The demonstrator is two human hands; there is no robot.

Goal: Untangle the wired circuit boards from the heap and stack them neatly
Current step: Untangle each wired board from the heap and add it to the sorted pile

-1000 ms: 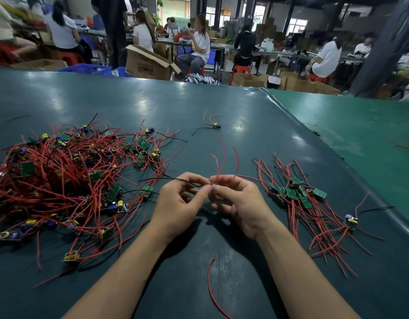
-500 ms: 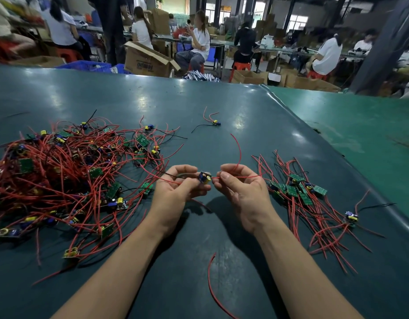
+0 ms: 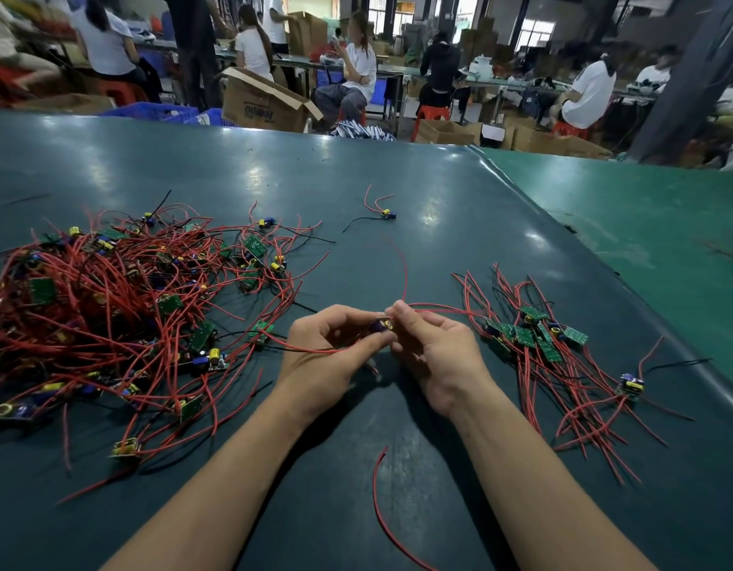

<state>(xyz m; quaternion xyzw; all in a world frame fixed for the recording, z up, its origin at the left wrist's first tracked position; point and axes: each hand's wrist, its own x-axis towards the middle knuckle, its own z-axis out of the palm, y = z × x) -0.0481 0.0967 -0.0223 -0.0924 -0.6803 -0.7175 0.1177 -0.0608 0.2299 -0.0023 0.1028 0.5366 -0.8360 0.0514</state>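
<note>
Head view: both hands, left hand [image 3: 330, 348] and right hand [image 3: 433, 352], pinch one small circuit board [image 3: 382, 326] trailing thin red wires, above the glossy teal table [image 3: 398, 187], between the tangled heap [image 3: 109, 307] and the stack [image 3: 534, 335].

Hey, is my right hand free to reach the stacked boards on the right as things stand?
Probably not yet: the right hand and left hand both pinch a board. The table between it and the stack holds only loose red wires.
</note>
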